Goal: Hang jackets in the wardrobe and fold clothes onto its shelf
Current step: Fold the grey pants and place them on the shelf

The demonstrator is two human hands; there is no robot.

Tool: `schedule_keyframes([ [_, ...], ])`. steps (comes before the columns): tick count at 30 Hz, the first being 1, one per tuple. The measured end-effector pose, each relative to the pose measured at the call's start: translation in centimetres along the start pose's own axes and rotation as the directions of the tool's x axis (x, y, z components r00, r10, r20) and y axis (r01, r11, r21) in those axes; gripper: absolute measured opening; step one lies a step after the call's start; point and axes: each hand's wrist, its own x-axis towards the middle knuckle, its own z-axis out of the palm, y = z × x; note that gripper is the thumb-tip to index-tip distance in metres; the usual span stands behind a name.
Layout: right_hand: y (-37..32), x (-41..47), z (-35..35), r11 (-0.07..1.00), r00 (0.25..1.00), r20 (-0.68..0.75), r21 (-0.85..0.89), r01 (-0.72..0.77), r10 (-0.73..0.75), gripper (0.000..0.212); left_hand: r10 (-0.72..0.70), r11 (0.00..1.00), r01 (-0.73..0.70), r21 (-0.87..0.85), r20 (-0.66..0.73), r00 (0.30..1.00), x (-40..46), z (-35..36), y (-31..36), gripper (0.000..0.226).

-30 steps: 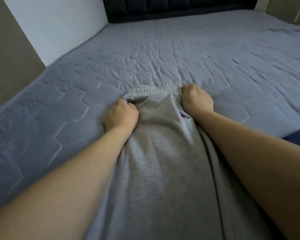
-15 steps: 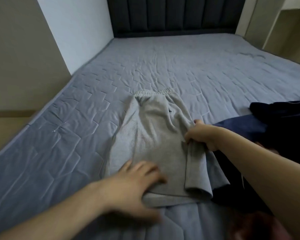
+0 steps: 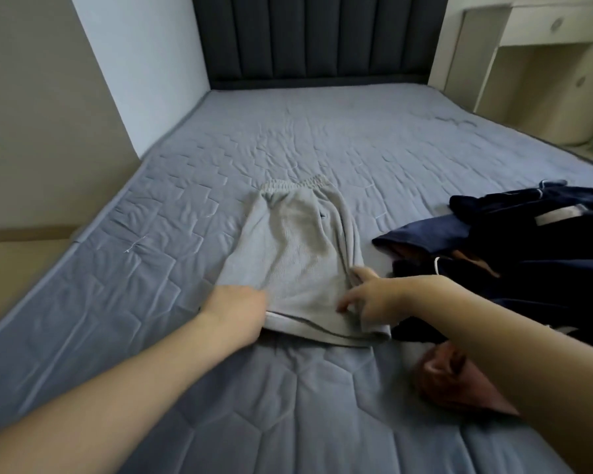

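Note:
Grey shorts (image 3: 298, 254) lie folded lengthwise on the blue quilted bed (image 3: 151, 268), elastic waistband at the far end and hem nearest me. My left hand (image 3: 235, 309) is at the hem's near left corner, fingers curled round the edge of the cloth. My right hand (image 3: 374, 295) rests on the lower right side of the shorts with its fingers stretched out, the index finger pointing along the folded edge.
A heap of dark navy clothes (image 3: 528, 241) lies on the bed to the right, touching the shorts' right corner. A reddish-pink garment (image 3: 452, 381) sits under my right forearm. A dark padded headboard (image 3: 315, 39) stands at the far end, a cream cabinet (image 3: 545, 63) at the far right.
Both hands left the waistband and came to the hem. My left hand went from lying flat to gripping the left corner; my right hand let go of the folded edge and spread its fingers.

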Motion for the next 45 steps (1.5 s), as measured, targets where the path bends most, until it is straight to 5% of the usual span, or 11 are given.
schedule_keyframes([
  [4,-1.9,-1.7,0.0,0.888,0.975,0.146,-0.453,-0.082,0.165,0.098,0.007,1.0,-0.007,0.004,0.135,0.991,0.3,-0.9,0.0,0.027],
  [8,-2.7,-2.5,-1.2,0.621,0.992,-0.054,-0.784,0.031,-0.118,0.044,0.089,0.994,-0.061,-0.085,0.386,0.918,1.3,-2.8,-1.0,0.023],
  [14,-0.5,1.1,-7.8,0.961,0.957,0.159,-0.177,-0.213,0.242,0.019,-0.007,0.999,0.026,-0.029,0.516,0.857,5.5,-6.3,-5.6,0.028],
  [19,0.8,4.8,-12.8,0.945,0.957,0.206,0.213,-0.249,0.206,0.017,-0.168,0.959,0.204,-0.198,0.184,0.968,12.2,-8.5,-9.9,0.016],
  [22,-0.6,8.0,-14.0,0.869,1.0,-0.006,0.495,-0.023,0.029,0.059,-0.314,0.899,0.308,-0.311,0.033,0.949,17.2,-9.1,-11.5,0.025],
  [24,-2.0,10.1,-13.5,0.941,0.999,-0.054,0.337,0.016,0.003,0.089,-0.396,0.871,0.364,-0.33,-0.032,0.918,20.3,-9.2,-11.9,0.023],
  [27,-1.9,13.8,-12.9,0.992,0.995,-0.093,-0.114,-0.047,0.037,0.042,-0.413,0.881,0.381,-0.282,-0.063,0.909,24.8,-8.9,-11.8,0.02],
  [31,1.7,17.8,-19.4,0.96,0.966,-0.124,0.2,-0.198,0.225,0.026,-0.434,0.899,0.429,-0.091,-0.054,0.899,30.0,-5.9,-12.8,0.035],
  [34,3.8,22.1,-22.8,0.954,0.884,-0.358,0.108,-0.281,0.301,0.028,-0.485,0.874,0.48,-0.07,-0.154,0.861,32.7,-2.0,-13.1,0.04],
  [39,5.0,29.9,-17.2,0.921,0.786,-0.504,0.328,-0.209,0.358,0.022,-0.728,0.408,0.552,-0.727,0.106,0.678,33.5,3.1,-13.6,0.077],
  [45,4.4,28.9,-15.7,0.668,0.888,-0.345,0.742,0.061,0.302,0.086,0.011,-0.166,0.195,-0.967,0.196,0.981,31.9,2.1,-14.6,0.056],
])
